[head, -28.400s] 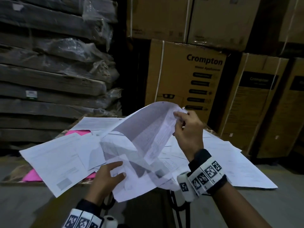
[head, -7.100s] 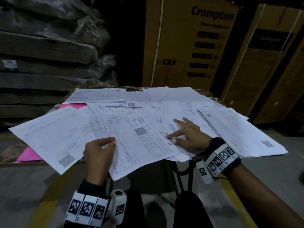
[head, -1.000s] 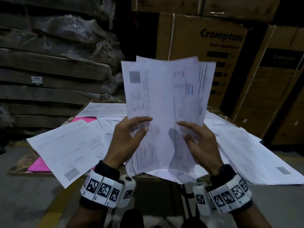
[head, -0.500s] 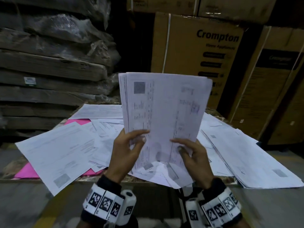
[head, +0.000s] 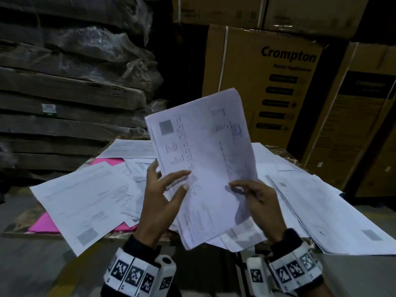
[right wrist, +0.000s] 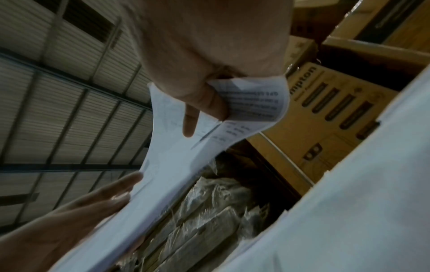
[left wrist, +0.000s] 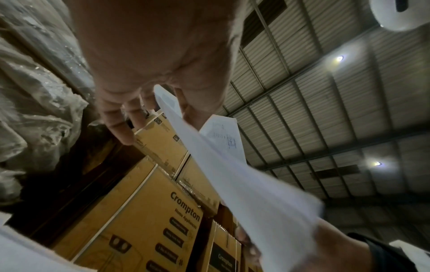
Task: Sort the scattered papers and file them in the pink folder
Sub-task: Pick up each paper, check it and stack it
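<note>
I hold a stack of printed papers (head: 205,159) in both hands, tilted, above the table. My left hand (head: 165,189) grips its lower left edge, with the thumb in front and fingers behind. My right hand (head: 257,198) pinches the lower right edge with the thumb on the front sheet. The wrist views show the stack (left wrist: 235,176) edge-on and my right thumb (right wrist: 209,103) pressing a curled corner of the stack (right wrist: 181,156). The pink folder (head: 44,225) lies on the table, mostly buried under loose sheets (head: 85,200), with one corner showing at the back.
More loose papers (head: 325,213) spread over the right of the small table (head: 19,226) and overhang its edges. Brown Crompton cartons (head: 265,86) stand behind it. Plastic-wrapped flat packs (head: 70,86) are stacked at the left. Grey floor lies on both sides.
The stack stood upright half a second ago; now it is tilted with its top leaning left. Both hands keep their hold on its lower edge.
</note>
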Demonstrator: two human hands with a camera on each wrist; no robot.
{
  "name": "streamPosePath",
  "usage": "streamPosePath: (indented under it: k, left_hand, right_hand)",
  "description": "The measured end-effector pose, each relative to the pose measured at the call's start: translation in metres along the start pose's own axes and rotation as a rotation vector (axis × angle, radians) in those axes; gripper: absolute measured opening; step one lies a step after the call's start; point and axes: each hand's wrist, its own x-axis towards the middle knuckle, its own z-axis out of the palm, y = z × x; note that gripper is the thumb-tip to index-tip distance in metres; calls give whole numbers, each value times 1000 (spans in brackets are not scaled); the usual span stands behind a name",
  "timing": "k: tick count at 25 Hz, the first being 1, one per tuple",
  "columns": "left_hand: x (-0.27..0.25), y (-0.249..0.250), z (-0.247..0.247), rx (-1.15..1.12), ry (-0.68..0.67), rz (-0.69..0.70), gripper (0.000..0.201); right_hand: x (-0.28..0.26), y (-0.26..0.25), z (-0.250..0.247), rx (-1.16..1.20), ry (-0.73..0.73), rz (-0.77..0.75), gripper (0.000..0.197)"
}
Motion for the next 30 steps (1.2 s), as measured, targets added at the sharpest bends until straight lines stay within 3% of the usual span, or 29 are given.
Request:
streamPosePath:
  k: [3, 8, 11, 13, 15, 18, 22, 25, 30]
  left_hand:
    - [7, 12, -12, 135, 65, 15, 35]
    - [13, 39, -26, 220, 98, 38, 26]
    - [11, 48, -33, 229, -14, 40, 13]
    - [8, 51, -36, 115, -126, -10, 16]
    - [5, 49, -39, 61, -170, -24, 23]
    - [3, 39, -39, 26, -122, -53, 26]
    - [-4, 28, -39, -37, 9, -126, 25]
    - [-3, 18, -42, -68, 116, -134, 29]
    - [-6, 24, -30, -109, 179, -66, 27]
  right_hand:
    - [22, -19, -21, -91, -42, -62, 34]
    - [37, -35, -48, -268, -306, -24, 48]
    - [28, -44, -58, -275, -418, -7, 55]
    - [19, -45, -61, -263, -444, 6, 55]
    - [12, -42, -63, -279, -436, 13, 54]
    - [5, -33, -66, -328, -379, -31, 48]
    - [-6, -17, -73, -263, -167, 23, 36]
    - [-12, -12, -71, -62, -25, 118, 25]
    - [-14, -19, -54, 28, 14, 64, 35]
